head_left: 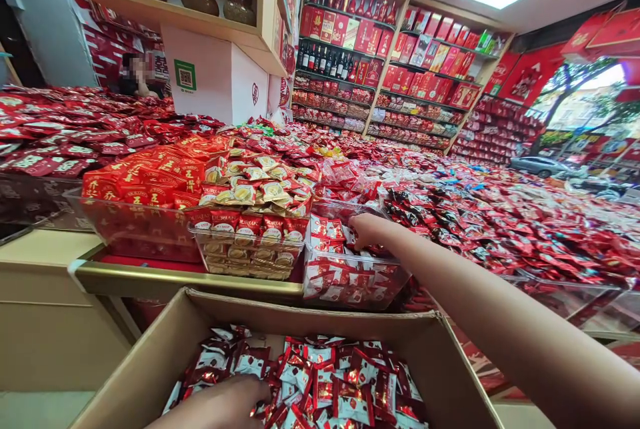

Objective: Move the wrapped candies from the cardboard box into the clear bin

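My right hand (369, 230) reaches over the clear plastic bin (357, 262) of red and white packets, its fingers curled down at the packets inside. Whether it grips one is hidden. Low in the view, my left hand (235, 399) is inside an open cardboard box (310, 322), among loose red and white wrapped sweets (350, 399). Its fingertips are partly buried, so what they hold is hidden. Left of the bin stands a clear bin of gold durian packets (255, 229).
Orange-red packets (145, 182) fill a bin at the left. Heaped sweets (500, 216) spread to the right. A gold-edged shelf (185, 280) lies behind the box. A person (140, 76) is at the back left, near a white pillar (205, 76).
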{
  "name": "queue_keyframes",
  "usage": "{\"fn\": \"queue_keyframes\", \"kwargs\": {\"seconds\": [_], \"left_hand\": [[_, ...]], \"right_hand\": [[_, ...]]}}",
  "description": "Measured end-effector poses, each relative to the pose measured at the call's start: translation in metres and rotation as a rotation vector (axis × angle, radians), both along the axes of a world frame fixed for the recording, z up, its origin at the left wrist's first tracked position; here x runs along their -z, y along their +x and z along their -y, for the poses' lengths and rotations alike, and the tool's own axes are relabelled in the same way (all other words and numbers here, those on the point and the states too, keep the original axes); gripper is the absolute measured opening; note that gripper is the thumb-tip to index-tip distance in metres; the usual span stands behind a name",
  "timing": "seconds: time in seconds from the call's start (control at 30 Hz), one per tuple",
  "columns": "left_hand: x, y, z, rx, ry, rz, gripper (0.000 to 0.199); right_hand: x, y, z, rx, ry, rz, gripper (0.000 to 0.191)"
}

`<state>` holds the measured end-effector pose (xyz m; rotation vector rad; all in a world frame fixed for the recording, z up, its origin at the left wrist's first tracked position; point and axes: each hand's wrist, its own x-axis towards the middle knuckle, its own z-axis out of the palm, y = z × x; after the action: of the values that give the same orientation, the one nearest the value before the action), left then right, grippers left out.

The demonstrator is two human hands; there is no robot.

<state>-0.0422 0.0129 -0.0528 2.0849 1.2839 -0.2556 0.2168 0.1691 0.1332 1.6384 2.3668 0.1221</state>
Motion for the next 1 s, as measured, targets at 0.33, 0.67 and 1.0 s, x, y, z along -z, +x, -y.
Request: {"fn": "queue_keyframes", "kwargs": {"seconds": [0.33,0.67,1.0], "left_hand": [[-0.009,0.005,-0.002,-0.015,-0.012,-0.022,0.039],[-0.005,0.004,-0.004,0.038,0.004,-0.006,0.040],[0.000,0.003,-0.005,0.026,0.030,-0.013,0.044]], "right_hand": [[0.006,0.007,-0.001,0.084,-0.002,-0.068,0.059],[0.001,-0.005,0.008,0.084,-0.059,-0.058,0.045],[0.006,0.003,0.001,0.082,-0.037,-0.091,0.075]]}}
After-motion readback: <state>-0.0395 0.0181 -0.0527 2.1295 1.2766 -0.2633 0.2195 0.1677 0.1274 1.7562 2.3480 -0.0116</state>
